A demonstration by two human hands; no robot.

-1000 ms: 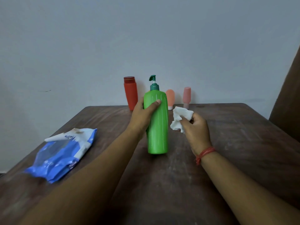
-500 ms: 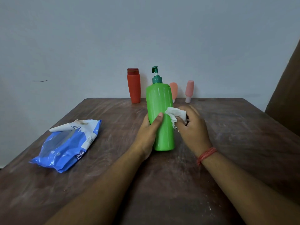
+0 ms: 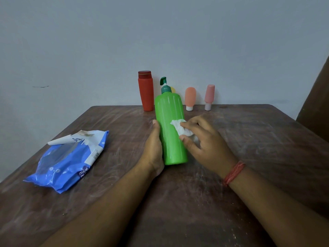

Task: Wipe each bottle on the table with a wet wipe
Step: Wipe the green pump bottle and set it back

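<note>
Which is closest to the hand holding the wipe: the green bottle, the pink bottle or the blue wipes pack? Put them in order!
From the right hand:
1. Green bottle: right beside it, under the wipe.
2. Pink bottle: at the table's far edge, by the wall.
3. Blue wipes pack: far off to the left, past the left hand.

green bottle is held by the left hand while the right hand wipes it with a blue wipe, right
Not quite: the wipe is white, not blue. The head view shows the left hand holding the green bottle while the right hand wipes it.
</note>
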